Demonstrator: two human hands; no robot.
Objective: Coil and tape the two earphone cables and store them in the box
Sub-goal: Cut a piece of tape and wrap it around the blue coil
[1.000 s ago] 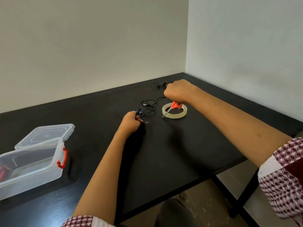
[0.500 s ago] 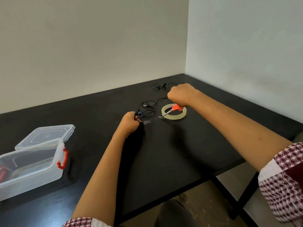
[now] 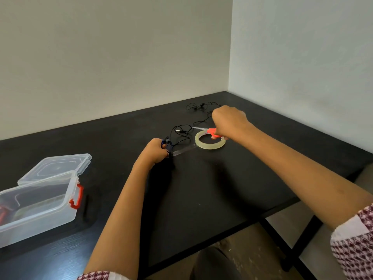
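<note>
My left hand (image 3: 155,150) is closed around a coiled dark earphone cable (image 3: 168,142), and a strip of clear tape (image 3: 184,151) runs from it to the tape roll (image 3: 210,142) lying flat on the black table. My right hand (image 3: 229,121) grips red-handled scissors (image 3: 210,131) above the roll, blades pointing left. A second black earphone cable (image 3: 198,107) lies loose near the table's far corner; more black cable (image 3: 181,130) loops between the hands. The clear plastic box (image 3: 38,203) with red latches stands open at the left.
The box's lid (image 3: 56,165) is folded back behind it. Two walls meet beyond the table's far right corner. The black table (image 3: 201,188) ends at a front edge close to me, with floor and table legs visible below on the right.
My right hand has lifted the scissors and swung the blades from pointing down-left to pointing left. A strip of tape now shows stretched between the roll and my left hand.
</note>
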